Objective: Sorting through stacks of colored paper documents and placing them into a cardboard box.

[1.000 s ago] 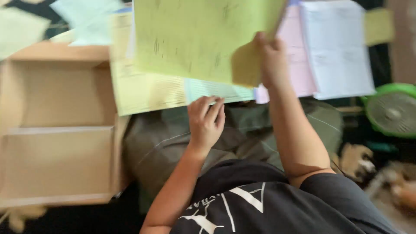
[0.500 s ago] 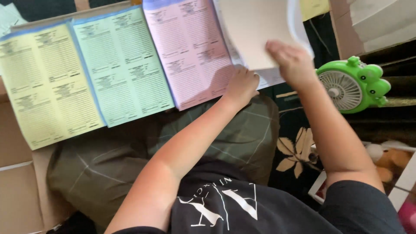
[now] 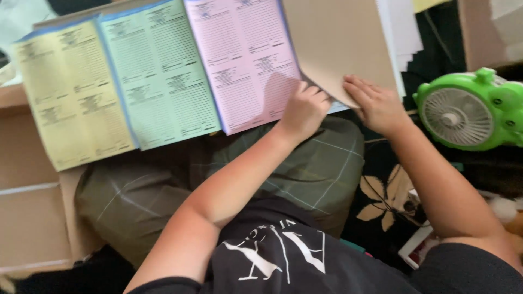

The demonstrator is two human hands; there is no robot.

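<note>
hands on brown cardboard sheet above lap: left hand fingers curled at its lower corner, right hand fingers flat on it. beside: pink sheet, green sheet, yellow sheet, green fan.

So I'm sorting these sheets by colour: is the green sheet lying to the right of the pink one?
No, the green sheet lies left of the pink sheet, between it and the yellow sheet.

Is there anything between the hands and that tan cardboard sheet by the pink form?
Nothing visible. The left hand and right hand both rest directly on the lower edge of the tan cardboard sheet.
</note>
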